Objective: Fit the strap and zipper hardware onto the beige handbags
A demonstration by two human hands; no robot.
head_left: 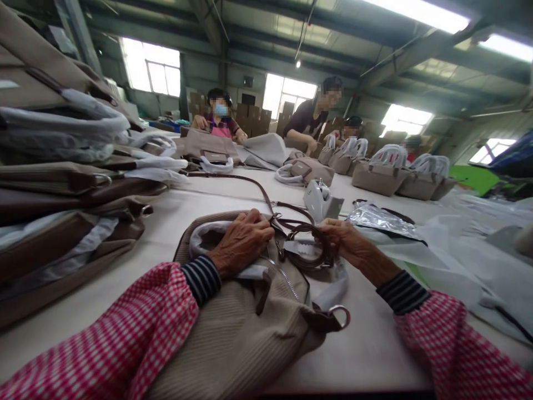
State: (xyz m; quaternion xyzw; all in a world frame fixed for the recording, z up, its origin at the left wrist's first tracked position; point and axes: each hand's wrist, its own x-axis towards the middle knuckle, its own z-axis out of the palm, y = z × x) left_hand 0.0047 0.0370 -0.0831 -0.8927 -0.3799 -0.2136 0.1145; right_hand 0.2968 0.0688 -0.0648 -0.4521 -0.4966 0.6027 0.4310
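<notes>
A taupe ribbed handbag (233, 328) lies on the table in front of me, its zipper and a metal ring facing right. White wrapping covers its handles. My left hand (245, 239) rests on the bag's upper part with bent fingers, near the strap's end; what its fingertips hold, if anything, is hidden. A brown strap (310, 258) is coiled at the bag's right side, with a metal clasp beside it. My right hand (343, 239) pinches the coil at its upper right. Part of the strap loops away behind the bag.
Stacked bags (62, 183) rise high on the left. A white tape dispenser (320, 200) stands just beyond my hands. Finished-looking bags (378, 175) line the back right, clear plastic (381, 216) lies right, and people work across the table.
</notes>
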